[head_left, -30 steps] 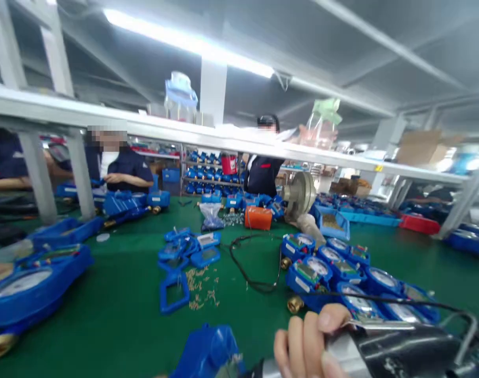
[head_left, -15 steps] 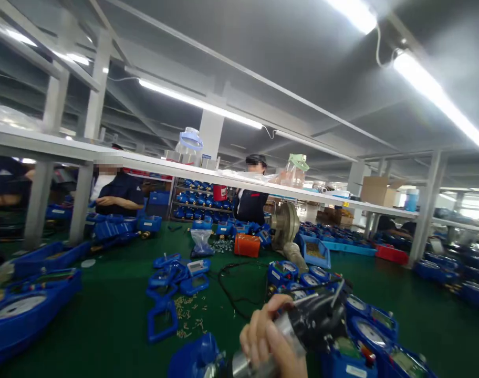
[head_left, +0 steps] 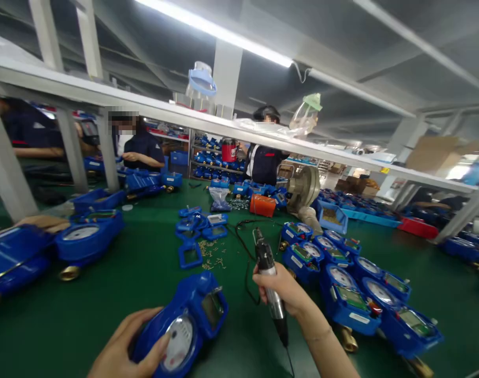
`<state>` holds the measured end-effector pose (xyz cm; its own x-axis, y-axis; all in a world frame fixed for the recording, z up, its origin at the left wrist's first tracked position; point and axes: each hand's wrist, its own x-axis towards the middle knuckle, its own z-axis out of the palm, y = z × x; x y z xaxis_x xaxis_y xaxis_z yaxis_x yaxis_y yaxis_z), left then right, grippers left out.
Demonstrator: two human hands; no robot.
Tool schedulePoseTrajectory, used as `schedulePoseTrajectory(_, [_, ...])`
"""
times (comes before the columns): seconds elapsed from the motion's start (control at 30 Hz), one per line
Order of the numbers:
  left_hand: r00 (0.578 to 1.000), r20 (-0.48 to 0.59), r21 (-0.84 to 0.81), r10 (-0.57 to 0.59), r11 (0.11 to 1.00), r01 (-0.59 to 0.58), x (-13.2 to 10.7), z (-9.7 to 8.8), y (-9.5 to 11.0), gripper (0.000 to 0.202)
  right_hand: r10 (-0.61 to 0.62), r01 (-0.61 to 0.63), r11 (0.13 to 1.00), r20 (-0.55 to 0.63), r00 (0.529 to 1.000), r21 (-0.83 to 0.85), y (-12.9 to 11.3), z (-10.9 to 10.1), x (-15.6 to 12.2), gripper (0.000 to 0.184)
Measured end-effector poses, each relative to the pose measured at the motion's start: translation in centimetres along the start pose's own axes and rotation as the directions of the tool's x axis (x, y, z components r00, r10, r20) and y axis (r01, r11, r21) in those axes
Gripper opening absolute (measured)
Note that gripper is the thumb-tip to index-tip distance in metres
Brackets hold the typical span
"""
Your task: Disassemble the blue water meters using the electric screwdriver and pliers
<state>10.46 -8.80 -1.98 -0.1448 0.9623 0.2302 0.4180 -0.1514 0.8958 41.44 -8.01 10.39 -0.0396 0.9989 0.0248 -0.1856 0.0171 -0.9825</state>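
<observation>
My left hand [head_left: 131,344] grips a blue water meter [head_left: 184,328] by its near left side. The meter has a round white dial and a small display in a raised frame, and it is tilted. My right hand [head_left: 277,286] is wrapped round an electric screwdriver [head_left: 271,283], silver in the middle and black at both ends, its tip pointing up and away. A thin cord trails from its lower end. Beyond the held meter lie several loose blue frames [head_left: 190,254] with small brass-coloured screws [head_left: 212,255] scattered beside them on the green table.
Rows of blue meters [head_left: 352,296] with brass fittings stand at the right. More meters [head_left: 85,239] sit at the left. Farther back are an orange box [head_left: 262,205], a blue bin [head_left: 332,216] and a beige blower [head_left: 304,186]. A white shelf [head_left: 239,126] crosses above; co-workers sit behind it.
The view has tipped downward. The screwdriver in my right hand has swung from pointing right to pointing up and away. My left hand and the meter it holds have come into fuller view.
</observation>
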Motion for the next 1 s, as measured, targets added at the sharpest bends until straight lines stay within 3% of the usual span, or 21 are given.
schedulePoseTrajectory(0.1, [0.998,0.056,0.072,0.001,0.997,-0.005,-0.3,-1.2,1.1,0.048,-0.018,0.017,0.997,0.012,1.0,0.073,-1.4,1.5,0.5,0.018])
schedulePoseTrajectory(0.2, [0.991,0.126,0.128,-0.034,0.992,0.018,-0.2,-1.8,1.8,0.052,-0.137,0.151,0.964,-0.076,0.988,0.217,-3.7,3.5,0.1,0.022])
schedulePoseTrajectory(0.23, [0.989,0.142,0.133,-0.05,0.991,0.031,-0.2,-1.9,1.8,0.054,-0.249,0.28,0.914,-0.139,0.958,0.295,-4.5,4.4,-0.2,0.023])
schedulePoseTrajectory(0.3, [0.986,0.148,0.128,-0.074,0.99,0.055,-0.2,-1.9,2.0,0.059,-0.458,0.521,0.777,-0.25,0.853,0.353,-5.5,6.4,-1.1,0.021])
schedulePoseTrajectory(0.37, [0.986,0.14,0.122,-0.089,0.99,0.072,-0.4,-1.7,2.3,0.059,-0.556,0.637,0.699,-0.313,0.77,0.325,-5.7,8.5,-1.9,0.015])
schedulePoseTrajectory(0.43, [0.988,0.116,0.124,-0.099,0.989,0.085,-0.8,-1.5,2.7,0.057,-0.602,0.676,0.677,-0.31,0.736,0.291,-5.3,10.4,-2.5,0.011])
schedulePoseTrajectory(0.63, [0.989,0.11,0.155,-0.101,0.984,0.083,-1.6,-1.4,3.3,0.056,-0.659,0.695,0.678,-0.221,0.719,0.24,-3.5,12.8,-2.2,0.012])
schedulePoseTrajectory(0.87, [0.987,0.146,0.132,-0.06,0.99,0.04,-1.0,-1.5,0.5,0.057,-0.631,0.691,0.673,-0.284,0.722,0.264,0.0,14.3,-1.8,0.016])
schedulePoseTrajectory(1.0, [0.993,0.121,0.116,0.011,0.993,-0.026,-1.0,-1.0,0.1,0.052,-0.574,0.652,0.695,-0.313,0.757,0.303,1.6,14.9,-1.2,0.013])
